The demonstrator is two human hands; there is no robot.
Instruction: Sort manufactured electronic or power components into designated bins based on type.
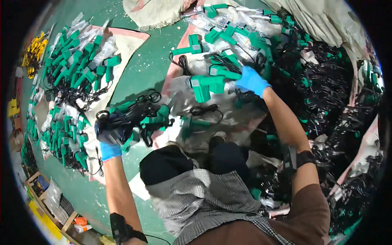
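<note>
My gloved left hand is closed around a thick bundle of coiled black cords. Green pistol-shaped tools hang from or lie against that bundle; which of them the hand carries is partly hidden. On the other side, my gloved right hand has its fingers wrapped at the end of a green corded hand tool, whose body points left over a cloth sheet. Clear plastic covers its left end. Another coiled black cord shows just below it.
More green tools in clear bags pile up ahead. A deep heap of black cords spreads on the right. At left, rows of green tools rest on pale sacking over the green floor. Yellow tools sit far left, a wooden crate lower left.
</note>
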